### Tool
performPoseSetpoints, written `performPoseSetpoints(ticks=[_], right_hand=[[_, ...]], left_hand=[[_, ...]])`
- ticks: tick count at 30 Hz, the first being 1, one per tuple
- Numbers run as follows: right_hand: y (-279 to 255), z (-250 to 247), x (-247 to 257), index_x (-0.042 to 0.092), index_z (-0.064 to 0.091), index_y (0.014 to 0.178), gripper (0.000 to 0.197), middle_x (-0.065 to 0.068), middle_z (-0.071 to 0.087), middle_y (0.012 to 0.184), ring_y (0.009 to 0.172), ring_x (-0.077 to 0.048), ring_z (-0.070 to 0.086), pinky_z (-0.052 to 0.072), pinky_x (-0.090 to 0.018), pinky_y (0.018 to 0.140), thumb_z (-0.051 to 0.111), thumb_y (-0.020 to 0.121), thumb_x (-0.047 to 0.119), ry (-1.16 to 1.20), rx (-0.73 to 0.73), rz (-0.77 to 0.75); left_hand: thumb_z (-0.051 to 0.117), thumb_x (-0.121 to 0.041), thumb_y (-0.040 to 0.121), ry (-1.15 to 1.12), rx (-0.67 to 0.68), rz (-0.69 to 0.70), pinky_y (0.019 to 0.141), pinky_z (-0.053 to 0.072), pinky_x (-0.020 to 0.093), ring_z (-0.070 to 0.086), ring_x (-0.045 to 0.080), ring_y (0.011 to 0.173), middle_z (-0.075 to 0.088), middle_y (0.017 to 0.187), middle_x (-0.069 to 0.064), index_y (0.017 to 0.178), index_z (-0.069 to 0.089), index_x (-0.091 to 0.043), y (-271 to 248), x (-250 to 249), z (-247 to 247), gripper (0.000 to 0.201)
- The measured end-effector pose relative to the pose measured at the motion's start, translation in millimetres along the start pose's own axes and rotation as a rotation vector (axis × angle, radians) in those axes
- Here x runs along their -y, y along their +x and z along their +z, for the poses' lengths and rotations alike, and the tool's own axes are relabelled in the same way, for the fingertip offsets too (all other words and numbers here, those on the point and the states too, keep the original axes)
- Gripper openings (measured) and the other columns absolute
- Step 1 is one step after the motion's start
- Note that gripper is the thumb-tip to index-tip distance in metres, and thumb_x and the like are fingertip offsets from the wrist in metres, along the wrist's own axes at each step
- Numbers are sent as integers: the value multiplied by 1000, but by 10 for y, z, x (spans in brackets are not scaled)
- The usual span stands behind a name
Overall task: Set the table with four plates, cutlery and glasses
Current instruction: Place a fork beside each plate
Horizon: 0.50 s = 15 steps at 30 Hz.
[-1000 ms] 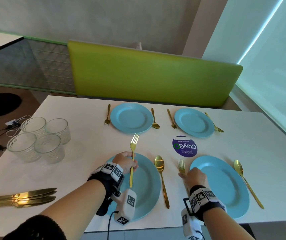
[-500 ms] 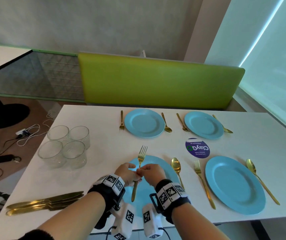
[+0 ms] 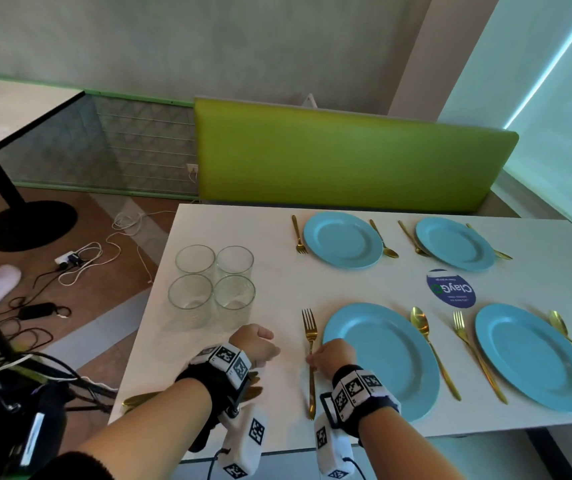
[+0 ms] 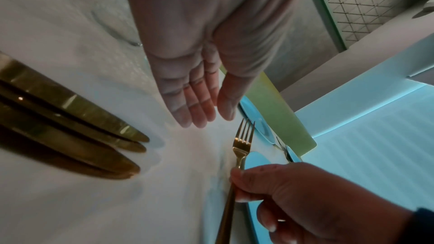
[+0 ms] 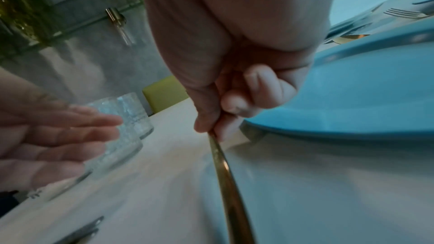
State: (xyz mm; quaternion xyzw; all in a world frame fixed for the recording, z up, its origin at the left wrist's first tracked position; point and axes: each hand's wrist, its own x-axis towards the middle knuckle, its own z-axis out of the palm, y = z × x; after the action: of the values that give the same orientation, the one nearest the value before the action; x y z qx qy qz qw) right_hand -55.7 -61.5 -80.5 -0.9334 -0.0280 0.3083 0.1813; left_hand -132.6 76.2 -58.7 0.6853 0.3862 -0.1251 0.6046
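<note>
My right hand pinches the handle of a gold fork, which lies lengthwise just left of the near-left blue plate, tines pointing away. The right wrist view shows thumb and finger of that hand closed on the fork's handle beside the plate's rim. My left hand hovers left of the fork; in its wrist view the left hand's fingers are straight and hold nothing. Several gold knives lie under that wrist.
Several empty glasses stand grouped at the table's left. Three other blue plates each have a fork and spoon beside them. A round purple sticker sits mid-table. A green bench back runs behind.
The fork has gone from above the near-left plate, held by both hands, to the table left of it. My left hand has let go and drawn away leftwards.
</note>
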Motion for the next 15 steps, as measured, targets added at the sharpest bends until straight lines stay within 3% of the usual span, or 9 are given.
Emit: performPoseSetpoints(ticks=[5,9,15], right_hand=[[26,140,90,7,66,111,36,-8,68,113,107,-22,64,51,-26,87,65,86,31,-70,-76,71],[-1,163,148,5,65,108,28,-9,68,113,106,-25,65,52,-29,84,60,87,22,-111,-123,89],[-13,192,135,8,64,112,26,-7,66,117,110,-25,63,51,-30,87,53,91,19,-153,-233,99]], left_hand=[[65,-1,81,26,50,3,61,48,23,54,15,63,57,71,7,99,54,-9,15,73,-131,23],[63,0,84,-7,76,-9,59,46,21,51,13,60,54,69,7,89,52,-11,27,84,-205,16],[60,3,86,-76,78,-28,56,43,21,50,13,59,53,69,7,78,49,-13,30,40,-257,22]])
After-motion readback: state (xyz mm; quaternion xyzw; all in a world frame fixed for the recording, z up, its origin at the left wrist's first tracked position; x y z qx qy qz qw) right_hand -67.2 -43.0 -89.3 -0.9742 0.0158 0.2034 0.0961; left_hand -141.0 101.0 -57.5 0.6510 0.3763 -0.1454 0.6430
